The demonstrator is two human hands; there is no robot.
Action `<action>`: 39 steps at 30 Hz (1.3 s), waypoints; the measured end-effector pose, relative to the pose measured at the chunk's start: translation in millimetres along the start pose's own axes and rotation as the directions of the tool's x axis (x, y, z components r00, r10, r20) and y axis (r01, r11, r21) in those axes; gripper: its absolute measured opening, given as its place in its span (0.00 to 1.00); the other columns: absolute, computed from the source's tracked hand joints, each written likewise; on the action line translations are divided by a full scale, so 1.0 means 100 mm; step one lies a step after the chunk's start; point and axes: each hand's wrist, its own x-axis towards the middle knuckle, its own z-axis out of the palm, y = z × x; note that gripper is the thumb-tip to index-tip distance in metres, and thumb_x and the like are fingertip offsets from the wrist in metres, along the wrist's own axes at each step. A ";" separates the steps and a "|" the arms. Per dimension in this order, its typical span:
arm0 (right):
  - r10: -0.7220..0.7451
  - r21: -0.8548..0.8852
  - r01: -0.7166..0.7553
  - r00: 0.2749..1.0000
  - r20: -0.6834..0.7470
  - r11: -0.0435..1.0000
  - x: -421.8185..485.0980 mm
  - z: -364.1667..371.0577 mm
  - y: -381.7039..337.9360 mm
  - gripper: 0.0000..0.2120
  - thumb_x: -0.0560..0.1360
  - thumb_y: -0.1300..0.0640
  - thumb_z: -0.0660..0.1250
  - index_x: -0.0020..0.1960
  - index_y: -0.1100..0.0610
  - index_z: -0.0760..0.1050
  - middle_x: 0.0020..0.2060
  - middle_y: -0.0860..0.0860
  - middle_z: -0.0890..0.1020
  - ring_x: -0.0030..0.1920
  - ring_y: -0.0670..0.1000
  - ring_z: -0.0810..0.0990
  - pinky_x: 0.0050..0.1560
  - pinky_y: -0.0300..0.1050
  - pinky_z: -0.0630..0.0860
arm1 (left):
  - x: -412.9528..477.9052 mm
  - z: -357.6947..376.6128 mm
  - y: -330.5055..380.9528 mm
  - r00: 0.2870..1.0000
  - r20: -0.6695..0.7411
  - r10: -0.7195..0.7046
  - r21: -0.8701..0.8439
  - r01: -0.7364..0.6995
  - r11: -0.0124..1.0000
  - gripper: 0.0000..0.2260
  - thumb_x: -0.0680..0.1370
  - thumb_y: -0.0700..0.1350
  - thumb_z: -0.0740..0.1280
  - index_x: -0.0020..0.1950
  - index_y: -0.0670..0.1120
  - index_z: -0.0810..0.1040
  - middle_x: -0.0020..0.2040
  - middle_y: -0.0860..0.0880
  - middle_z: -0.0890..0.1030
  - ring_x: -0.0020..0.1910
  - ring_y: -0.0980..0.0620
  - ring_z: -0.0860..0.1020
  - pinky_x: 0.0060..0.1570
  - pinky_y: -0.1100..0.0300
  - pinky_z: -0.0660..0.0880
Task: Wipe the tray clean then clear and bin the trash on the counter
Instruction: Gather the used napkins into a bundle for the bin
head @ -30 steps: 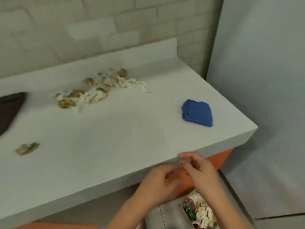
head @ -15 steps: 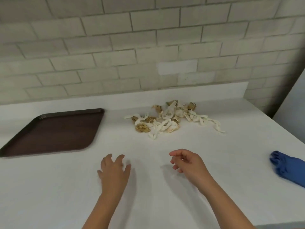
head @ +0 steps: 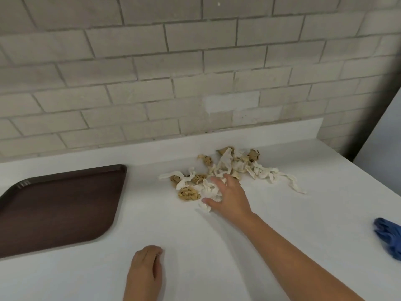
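The trash (head: 236,164) lies in a strip running left to right across the table (head: 195,246), beside the tray (head: 58,209). The right hand (head: 230,196) is stretched out palm down, its fingers (head: 217,181) spread wide on the white paper at the near edge, gripping nothing yet. The left hand (head: 145,270) rests well back, loosely curled and empty.

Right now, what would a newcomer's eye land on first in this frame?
First, the heap of crumpled white and tan paper scraps at the back of the white counter, with the right hand spread over its near edge. Left of it lies a dark brown rectangular plastic tray. A crumpled blue cloth sits at the far right.
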 end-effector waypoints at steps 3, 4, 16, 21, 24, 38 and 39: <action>-0.021 -0.159 0.063 0.968 0.251 0.985 0.14 0.20 0.24 0.43 0.61 0.22 0.55 0.71 0.41 0.64 0.75 0.50 0.58 0.75 0.55 0.51 0.74 0.59 0.49 | 0.16 -0.02 0.02 0.989 0.091 -0.114 -0.055 0.119 0.991 0.16 0.72 0.40 0.53 0.50 0.58 0.72 0.43 0.57 0.76 0.40 0.60 0.72 0.47 0.77 0.65; -0.026 -0.161 0.072 0.963 0.270 0.984 0.14 0.26 0.31 0.40 0.62 0.22 0.56 0.68 0.42 0.68 0.73 0.50 0.62 0.74 0.55 0.55 0.74 0.58 0.50 | 0.25 -0.01 0.04 0.983 0.100 -0.156 -0.075 0.164 0.984 0.16 0.74 0.38 0.55 0.49 0.59 0.74 0.42 0.57 0.77 0.41 0.59 0.73 0.46 0.74 0.66; -0.168 0.310 0.232 0.961 -0.219 0.922 -0.25 0.29 0.58 0.13 0.76 0.56 0.55 0.53 0.41 0.72 0.47 0.45 0.72 0.47 0.41 0.73 0.47 0.29 0.69 | 1.99 0.64 0.59 0.829 0.490 -0.268 0.405 0.056 0.913 0.52 0.61 0.72 0.68 0.77 0.58 0.46 0.76 0.41 0.43 0.74 0.39 0.53 0.71 0.48 0.57; 0.053 0.539 0.155 0.935 -0.351 0.828 -0.38 0.00 0.60 0.15 0.76 0.59 0.58 0.54 0.44 0.76 0.48 0.39 0.71 0.44 0.42 0.76 0.41 0.27 0.69 | 2.00 0.95 0.40 0.829 0.520 -0.207 0.345 0.018 0.938 0.40 0.64 0.75 0.59 0.73 0.61 0.61 0.77 0.45 0.49 0.74 0.43 0.53 0.72 0.49 0.54; 0.092 0.525 0.073 0.955 -0.281 0.848 -0.25 -0.19 0.60 0.17 0.76 0.65 0.59 0.54 0.45 0.77 0.49 0.44 0.72 0.37 0.45 0.75 0.34 0.30 0.68 | 1.83 1.07 0.25 0.923 0.379 -0.065 0.208 -0.016 0.978 0.30 0.66 0.70 0.59 0.58 0.53 0.79 0.65 0.44 0.72 0.64 0.42 0.70 0.63 0.50 0.69; 0.220 -0.156 -0.217 0.975 0.006 0.964 0.64 -0.02 0.65 0.31 0.71 0.30 0.60 0.61 0.53 0.69 0.51 0.52 0.78 0.49 0.52 0.79 0.39 0.42 0.69 | 1.51 0.90 0.42 0.945 0.121 -0.304 0.079 0.297 0.952 0.28 0.66 0.53 0.70 0.65 0.50 0.73 0.45 0.52 0.79 0.42 0.47 0.79 0.36 0.60 0.72; 0.208 -0.173 -0.204 0.978 0.006 0.963 0.65 0.02 0.67 0.29 0.72 0.31 0.59 0.61 0.53 0.69 0.50 0.51 0.78 0.48 0.52 0.80 0.38 0.41 0.68 | 1.50 0.91 0.42 0.951 0.131 -0.280 0.114 0.266 0.957 0.26 0.65 0.56 0.66 0.61 0.49 0.77 0.41 0.51 0.78 0.38 0.47 0.78 0.33 0.61 0.71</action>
